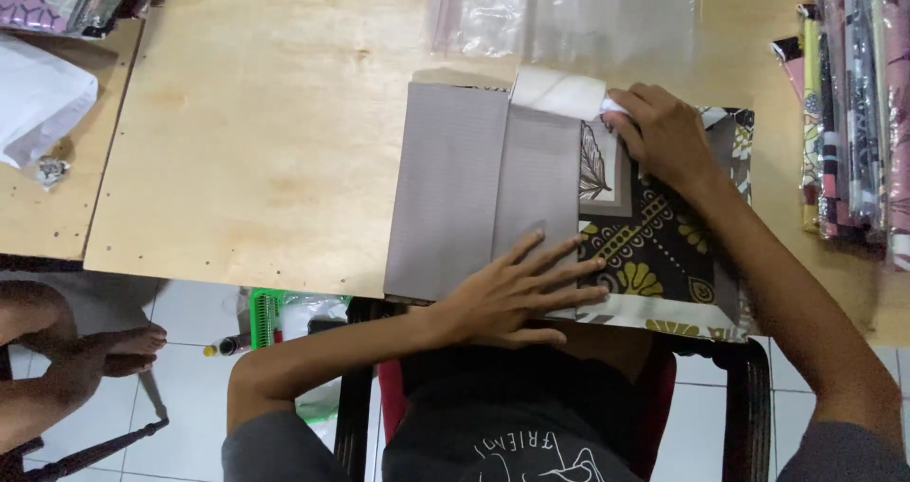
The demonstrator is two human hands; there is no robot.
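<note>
The left hand (517, 292) lay flat, fingers spread, on the folded patterned cloth (654, 245) at lower centre, grasping nothing. The right hand (659, 131) pinched its upper edge; firm, even pressure would have kept the grey fold (483, 183) square.

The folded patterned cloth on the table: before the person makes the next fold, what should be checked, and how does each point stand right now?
1. Left hand flat on the grey folded panel, pinning it: ok.
2. Right hand on the far edge of the patterned cloth, beside the white corner: ok.
3. Cloth fully on the wooden table: not ok, its near edge overhangs.
4. Clear plastic bags apart from the cloth: cannot tell, they lie right by its far edge.
5. Stack of packed fabrics out of the way on the right: ok.
</note>
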